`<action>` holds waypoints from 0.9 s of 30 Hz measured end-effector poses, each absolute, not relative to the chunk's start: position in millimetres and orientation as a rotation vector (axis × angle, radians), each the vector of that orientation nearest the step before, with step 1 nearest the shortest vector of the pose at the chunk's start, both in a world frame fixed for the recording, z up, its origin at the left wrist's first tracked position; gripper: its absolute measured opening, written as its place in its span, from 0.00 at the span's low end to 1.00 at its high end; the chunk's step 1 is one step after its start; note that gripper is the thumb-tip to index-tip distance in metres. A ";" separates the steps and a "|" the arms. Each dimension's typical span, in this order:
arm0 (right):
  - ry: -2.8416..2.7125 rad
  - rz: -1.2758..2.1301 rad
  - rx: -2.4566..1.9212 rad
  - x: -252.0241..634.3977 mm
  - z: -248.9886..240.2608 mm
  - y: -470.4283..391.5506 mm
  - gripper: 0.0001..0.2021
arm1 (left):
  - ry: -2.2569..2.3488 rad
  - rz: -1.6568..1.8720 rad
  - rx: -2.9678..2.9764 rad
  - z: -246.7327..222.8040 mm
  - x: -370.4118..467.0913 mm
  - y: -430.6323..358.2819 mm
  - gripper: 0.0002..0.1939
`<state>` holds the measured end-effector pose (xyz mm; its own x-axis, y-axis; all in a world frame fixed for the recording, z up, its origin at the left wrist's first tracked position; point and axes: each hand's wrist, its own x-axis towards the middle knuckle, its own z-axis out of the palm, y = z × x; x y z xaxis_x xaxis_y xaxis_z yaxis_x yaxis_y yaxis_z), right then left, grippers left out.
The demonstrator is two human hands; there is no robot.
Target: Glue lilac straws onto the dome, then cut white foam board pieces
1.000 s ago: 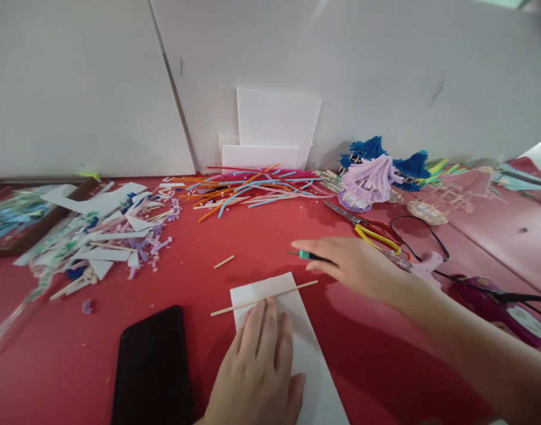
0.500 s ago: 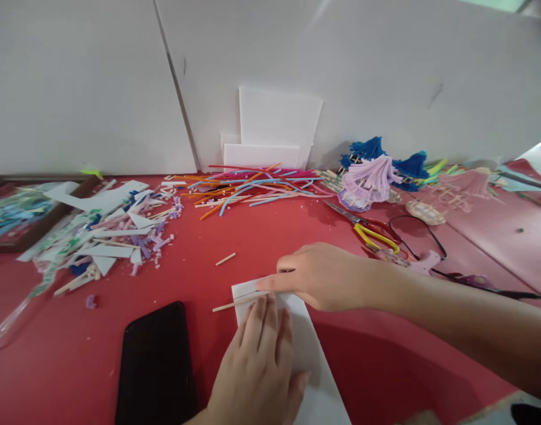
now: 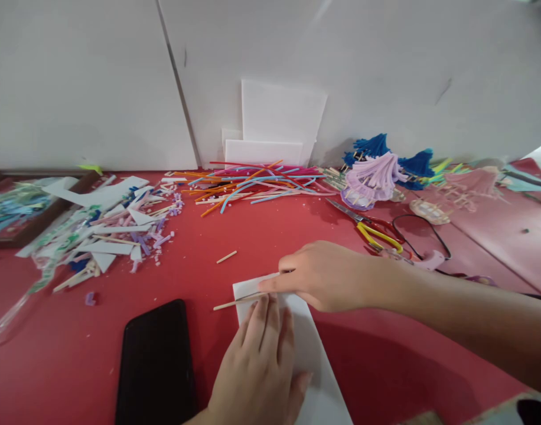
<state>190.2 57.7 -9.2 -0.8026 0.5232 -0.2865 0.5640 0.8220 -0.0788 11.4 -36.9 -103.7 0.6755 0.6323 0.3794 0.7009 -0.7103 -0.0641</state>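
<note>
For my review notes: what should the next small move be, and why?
Probably press the left hand firmly on the stick: its fingers rest there, across the board, and a thin dark tip under the right hand lies close beside it.

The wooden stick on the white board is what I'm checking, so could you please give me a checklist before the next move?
1. Left hand rests on the white board, fingertips at the wooden stick: ok.
2. Right hand well apart from the left fingertips: not ok, they look very close.
3. Secure grip on the slim tool in the right hand: cannot tell, mostly hidden.
4. Stick's right end in sight: not ok, covered.
5. Black phone off the board: ok.
6. Short stick piece off the board: ok.
</note>
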 end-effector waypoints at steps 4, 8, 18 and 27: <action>2.749 -0.239 0.830 188.5 -10.0 57.5 0.28 | -1.081 -0.482 -2.693 -103.8 12.8 -36.9 0.32; 2.763 -0.235 0.827 186.1 -11.0 58.2 0.28 | -1.088 -0.480 -2.680 -104.4 14.9 -37.6 0.32; 2.736 -0.272 0.842 189.7 -10.4 56.8 0.30 | -1.099 -0.459 -2.702 -101.3 13.1 -37.5 0.32; 2.702 -0.258 0.867 202.8 -13.1 58.1 0.32 | -1.080 -0.454 -2.681 -99.5 13.2 -35.7 0.33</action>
<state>202.8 58.1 -13.1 -0.7765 0.5388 -0.3267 0.5909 0.8027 -0.0806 13.2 -35.7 -99.5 0.6831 0.6352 0.3603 0.7018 -0.7075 -0.0833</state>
